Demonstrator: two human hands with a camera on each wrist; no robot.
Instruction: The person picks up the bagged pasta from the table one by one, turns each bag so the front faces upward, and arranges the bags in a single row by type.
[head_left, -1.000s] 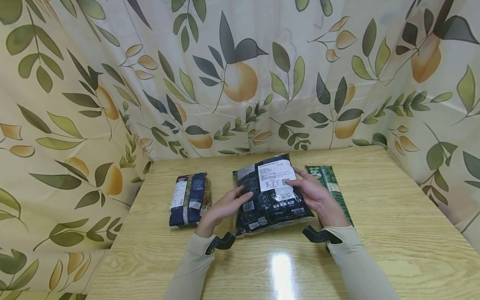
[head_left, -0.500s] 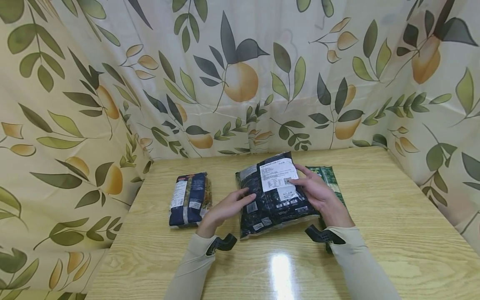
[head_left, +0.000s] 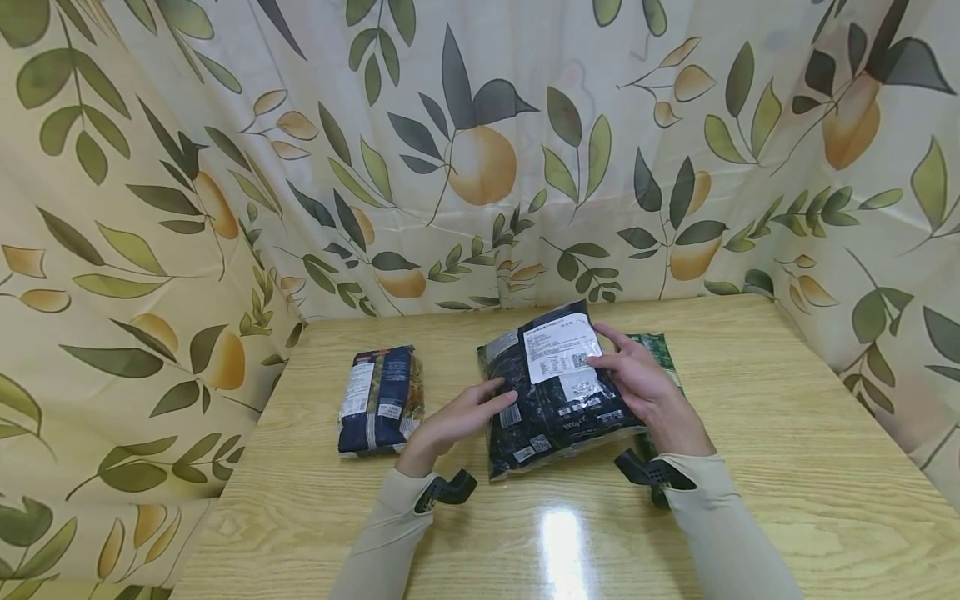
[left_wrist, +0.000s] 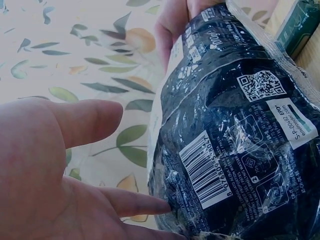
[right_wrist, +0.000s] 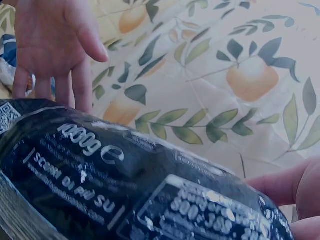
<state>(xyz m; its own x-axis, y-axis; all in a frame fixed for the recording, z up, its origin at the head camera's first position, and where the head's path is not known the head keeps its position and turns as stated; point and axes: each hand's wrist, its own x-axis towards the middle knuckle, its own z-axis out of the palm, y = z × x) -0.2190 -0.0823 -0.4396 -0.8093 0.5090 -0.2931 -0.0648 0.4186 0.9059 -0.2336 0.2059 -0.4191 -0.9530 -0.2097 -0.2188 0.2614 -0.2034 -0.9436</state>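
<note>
A large dark blue plastic food bag, printed "1000g" and bearing a white label, is tilted above the middle of the table. My right hand grips its right edge, thumb on the front face and fingers mostly hidden behind. At the left edge, my left hand touches the bag with straight fingers. In the left wrist view the left thumb stands apart from the dark bag. A barcode and QR code show there. The left palm faces the bag in the right wrist view.
A smaller navy packet with a clear side window lies on the left of the wooden table. Partly covered by the right hand and the bag is a green packet. Patterned curtain hangs behind and at both sides.
The dark blue bag has shifted slightly to the right, together with both hands. It now covers more of the green packet. The navy packet has not moved.
</note>
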